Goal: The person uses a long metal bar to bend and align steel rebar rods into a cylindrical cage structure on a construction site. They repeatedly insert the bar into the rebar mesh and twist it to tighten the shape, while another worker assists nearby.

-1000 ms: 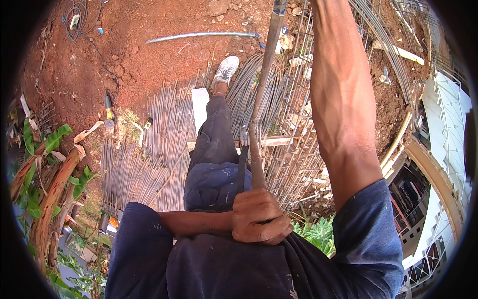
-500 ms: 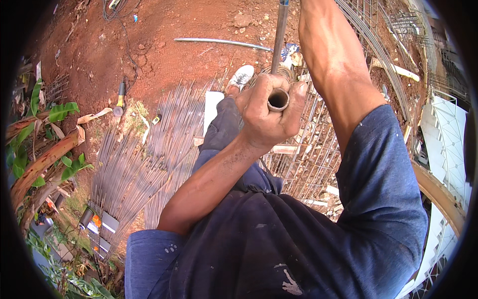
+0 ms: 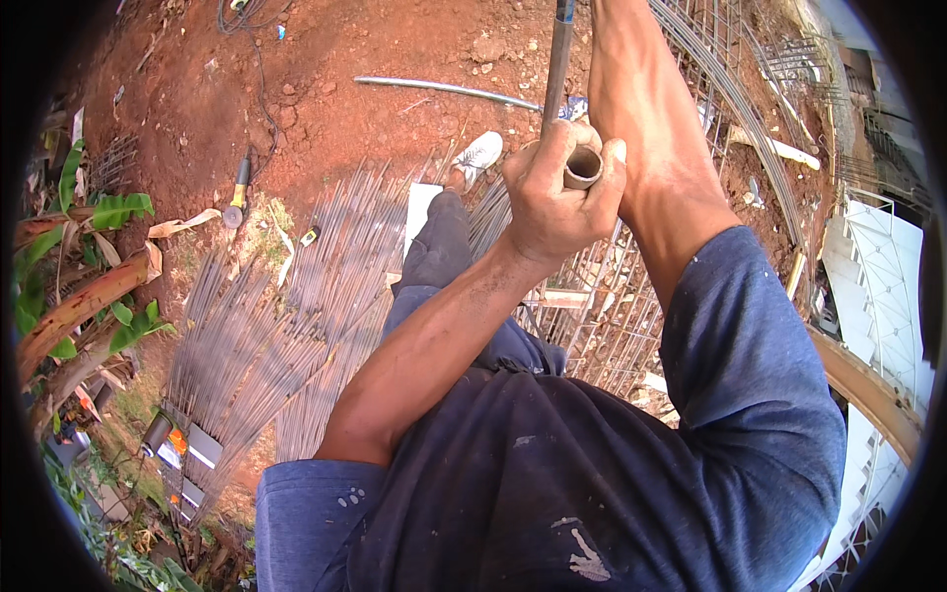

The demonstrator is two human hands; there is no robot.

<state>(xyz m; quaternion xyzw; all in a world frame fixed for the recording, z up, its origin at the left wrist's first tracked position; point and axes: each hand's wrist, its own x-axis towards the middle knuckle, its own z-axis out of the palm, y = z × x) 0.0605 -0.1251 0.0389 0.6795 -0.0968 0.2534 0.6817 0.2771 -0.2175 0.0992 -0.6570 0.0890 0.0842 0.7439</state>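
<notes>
My left hand (image 3: 554, 202) is closed round the near end of a metal pipe (image 3: 556, 79). The pipe's round open mouth faces me between the thumb and curled fingers. From there the shaft runs away from me, past the top edge of the view, where a blue part shows on it. My right forearm (image 3: 646, 109) stretches up beside the pipe. It leaves the view at the top, so my right hand is out of sight.
Long steel bars (image 3: 326, 257) lie in a spread at left, with an angle grinder (image 3: 237, 197) and its cord beyond them. A thin metal tube (image 3: 444, 91) rests on red soil. Rebar cages (image 3: 592, 306) stand at right, near white metal trusses (image 3: 878, 266).
My left hand and the pipe's near end have shifted right and slightly up, closer to my right forearm. The grip stays closed.
</notes>
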